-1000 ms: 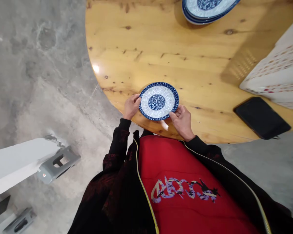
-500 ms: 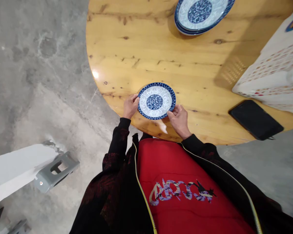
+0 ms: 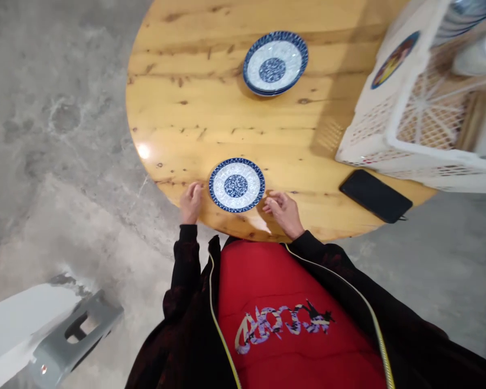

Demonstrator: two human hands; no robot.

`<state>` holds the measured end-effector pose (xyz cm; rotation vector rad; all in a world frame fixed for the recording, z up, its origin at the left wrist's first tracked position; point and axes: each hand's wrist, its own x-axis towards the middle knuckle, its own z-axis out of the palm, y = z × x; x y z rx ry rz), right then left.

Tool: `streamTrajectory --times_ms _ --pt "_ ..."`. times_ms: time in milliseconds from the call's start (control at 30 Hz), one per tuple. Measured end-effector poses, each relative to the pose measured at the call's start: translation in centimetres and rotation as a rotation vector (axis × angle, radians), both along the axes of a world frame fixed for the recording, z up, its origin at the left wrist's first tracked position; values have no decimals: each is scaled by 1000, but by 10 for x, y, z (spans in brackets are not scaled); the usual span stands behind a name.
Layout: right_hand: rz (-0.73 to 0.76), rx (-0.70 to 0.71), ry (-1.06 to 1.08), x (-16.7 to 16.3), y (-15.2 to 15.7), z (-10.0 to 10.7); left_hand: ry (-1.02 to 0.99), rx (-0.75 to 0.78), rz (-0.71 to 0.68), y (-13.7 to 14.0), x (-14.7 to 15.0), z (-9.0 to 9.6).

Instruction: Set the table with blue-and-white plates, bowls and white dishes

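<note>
A round plate (image 3: 237, 185) with a blue patterned rim and blue centre lies flat on the wooden table near its front edge. My left hand (image 3: 191, 202) is just left of the plate, apart from its rim, with loosely bent fingers and nothing in them. On the other side, my right hand (image 3: 283, 212) hovers close by the rim, its fingers loosely curled and holding nothing. Farther back on the table stands a small stack of matching blue-and-white dishes (image 3: 273, 64).
A white perforated plastic crate (image 3: 378, 119) with dishes inside stands on the right of the round wooden table (image 3: 202, 116). A black phone (image 3: 376, 195) lies in front of it. Left of me, a grey stool (image 3: 76, 335) is on the concrete floor.
Both hands have let go of the plate and drawn apart from its rim. The camera view has shifted to the right, bringing more of the crate into sight.
</note>
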<state>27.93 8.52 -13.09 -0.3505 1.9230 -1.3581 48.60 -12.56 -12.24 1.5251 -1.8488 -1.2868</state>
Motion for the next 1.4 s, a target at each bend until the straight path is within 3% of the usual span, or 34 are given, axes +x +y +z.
streamTrajectory --times_ms 200,333,433,567,733,900,1033,1167,1400 --pt "166 29 -108 18 33 19 -47 -8 303 51 69 17" --pt "286 38 -93 28 66 28 -57 79 394 109 86 14" --pt "282 46 -91 29 95 27 -45 145 362 151 76 7" --pt "254 53 -145 35 127 19 -46 167 182 200 54 6" --pt "279 23 -177 42 139 24 -56 154 47 226 40 15" --pt "271 -33 -93 43 116 42 -22 136 113 205 45 16" --pt "289 -64 -56 65 78 48 38 120 148 173 72 10" --pt "331 -73 -82 115 17 49 45 115 197 124 130 5" --pt "416 -67 -139 226 -99 52 -78 63 256 13 248 6"
